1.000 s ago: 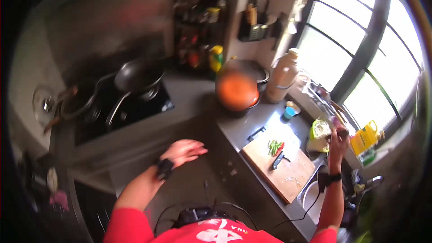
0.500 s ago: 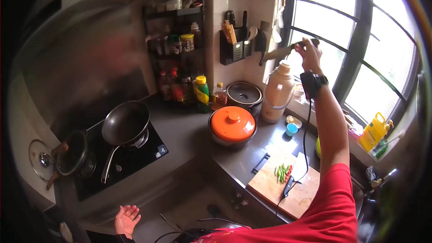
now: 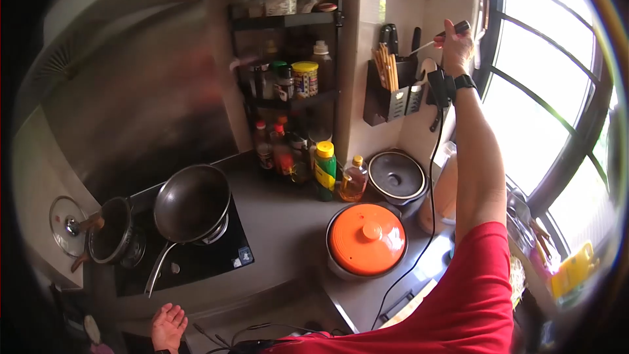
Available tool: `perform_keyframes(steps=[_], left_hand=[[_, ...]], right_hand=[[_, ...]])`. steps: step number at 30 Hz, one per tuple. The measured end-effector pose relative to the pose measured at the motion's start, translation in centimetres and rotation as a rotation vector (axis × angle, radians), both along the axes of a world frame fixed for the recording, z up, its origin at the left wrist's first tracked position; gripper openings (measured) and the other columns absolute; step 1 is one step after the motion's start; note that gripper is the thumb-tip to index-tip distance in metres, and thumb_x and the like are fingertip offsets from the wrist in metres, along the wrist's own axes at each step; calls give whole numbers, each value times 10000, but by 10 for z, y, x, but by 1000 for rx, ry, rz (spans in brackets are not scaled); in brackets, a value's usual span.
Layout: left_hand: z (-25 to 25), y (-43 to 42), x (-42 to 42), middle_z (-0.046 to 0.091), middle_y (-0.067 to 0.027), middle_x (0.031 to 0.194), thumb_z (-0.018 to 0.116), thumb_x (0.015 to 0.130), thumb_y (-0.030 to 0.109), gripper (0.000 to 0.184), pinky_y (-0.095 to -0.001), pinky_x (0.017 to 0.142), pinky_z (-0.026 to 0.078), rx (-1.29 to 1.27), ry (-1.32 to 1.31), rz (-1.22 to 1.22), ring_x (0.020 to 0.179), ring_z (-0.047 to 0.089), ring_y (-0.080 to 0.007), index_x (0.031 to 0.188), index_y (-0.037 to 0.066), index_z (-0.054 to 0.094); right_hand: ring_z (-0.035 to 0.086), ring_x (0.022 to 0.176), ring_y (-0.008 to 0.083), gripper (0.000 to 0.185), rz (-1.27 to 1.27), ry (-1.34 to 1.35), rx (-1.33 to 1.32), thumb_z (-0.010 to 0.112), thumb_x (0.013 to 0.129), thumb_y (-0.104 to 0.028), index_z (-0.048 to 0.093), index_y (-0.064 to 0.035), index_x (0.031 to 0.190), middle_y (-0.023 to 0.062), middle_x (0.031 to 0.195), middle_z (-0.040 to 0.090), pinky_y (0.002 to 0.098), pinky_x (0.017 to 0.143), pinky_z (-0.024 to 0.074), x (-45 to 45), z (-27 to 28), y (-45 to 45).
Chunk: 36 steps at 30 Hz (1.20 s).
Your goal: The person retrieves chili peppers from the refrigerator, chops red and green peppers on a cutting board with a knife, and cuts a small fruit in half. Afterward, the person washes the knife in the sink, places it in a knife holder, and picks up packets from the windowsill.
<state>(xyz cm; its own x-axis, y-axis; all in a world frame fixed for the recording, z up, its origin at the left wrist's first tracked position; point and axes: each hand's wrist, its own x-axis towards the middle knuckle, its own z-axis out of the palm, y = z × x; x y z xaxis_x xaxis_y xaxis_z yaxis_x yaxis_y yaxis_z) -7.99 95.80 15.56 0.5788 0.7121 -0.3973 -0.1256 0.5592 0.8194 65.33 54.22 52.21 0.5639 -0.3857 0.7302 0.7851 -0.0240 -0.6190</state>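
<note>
My right hand is raised at the upper right, closed on the dark handle of a kitchen knife. The blade shows edge-on as a thin line, its tip by the black wall-mounted knife holder. Whether it touches the holder I cannot tell. In that rack stand chopsticks and several dark-handled tools. Low at the left, my left hand is open, palm up and fingers apart, holding nothing. Nearest to it is the handle of the wok on the stove.
An orange-lidded pot stands on the counter, with a dark lidded pot behind it. Bottles and jars fill a black shelf. A saucepan sits at the left of the stove. A cable hangs from my right wrist.
The view has turned right to left and tilted up. My right hand has carried the knife from above the thermos to the wall holder. My left hand stays open.
</note>
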Motion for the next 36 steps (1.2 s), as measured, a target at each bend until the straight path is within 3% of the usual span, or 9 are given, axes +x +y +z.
perform_keyframes(steps=[7,10,14,18,25,28,29,34,36], left_hand=[[-1,0,11,670,-20,990,606,926,274,223,-420,835,526,-13,21,139,936,633,-197,1108,145,604],[-2,-6,19,666,-16,984,610,926,276,223,-417,840,525,-23,33,170,937,631,-192,1109,148,606],[-1,-11,17,664,-9,996,621,922,281,221,-408,839,523,-28,42,208,940,627,-183,1102,153,615],[-4,-18,15,667,-29,977,658,889,264,239,-392,830,511,-57,24,280,926,625,-192,1092,142,628],[-12,-21,16,635,-20,1056,648,908,282,282,-378,867,496,-50,17,273,971,601,-170,1153,146,613],[-8,-27,19,604,-54,1116,629,931,298,335,-375,911,490,-61,-23,221,1026,582,-195,1213,123,586],[2,-33,27,603,-73,1133,622,936,299,354,-381,940,486,-64,-24,221,1047,583,-210,1231,109,577],[24,-49,30,509,-160,1378,505,994,338,481,-405,1111,360,28,65,195,1278,489,-272,1382,62,441],[12,-49,18,579,-151,1299,523,987,293,422,-415,1076,409,-8,-2,257,1205,559,-269,1324,39,506]], right_hand=[[654,478,196,431,-216,101,-215,742,833,-325,509,33,889,147,659,657,304,464,529,38,-2,19],[680,598,260,458,-357,76,-362,738,828,-361,550,47,916,188,780,660,379,590,551,40,5,29],[613,959,413,544,-596,-47,-501,719,819,-433,587,59,1010,247,964,627,494,860,464,66,24,32],[613,937,414,530,-653,-186,-552,718,819,-436,587,51,983,242,939,630,481,833,471,63,37,35],[664,856,365,468,-291,194,-634,687,836,-432,617,18,944,214,841,679,465,805,500,45,32,53],[676,775,299,506,-565,59,-1005,571,861,-527,634,-26,887,116,745,687,422,730,507,130,12,34],[666,855,324,365,-500,170,-1089,610,870,-439,688,-93,955,145,882,699,424,762,510,132,2,31],[666,848,317,340,-272,77,-1173,612,863,-405,685,-86,950,146,879,698,413,758,513,128,-58,44],[667,845,314,330,-192,49,-1153,613,860,-392,684,-82,948,147,877,697,409,756,514,102,-84,69]])
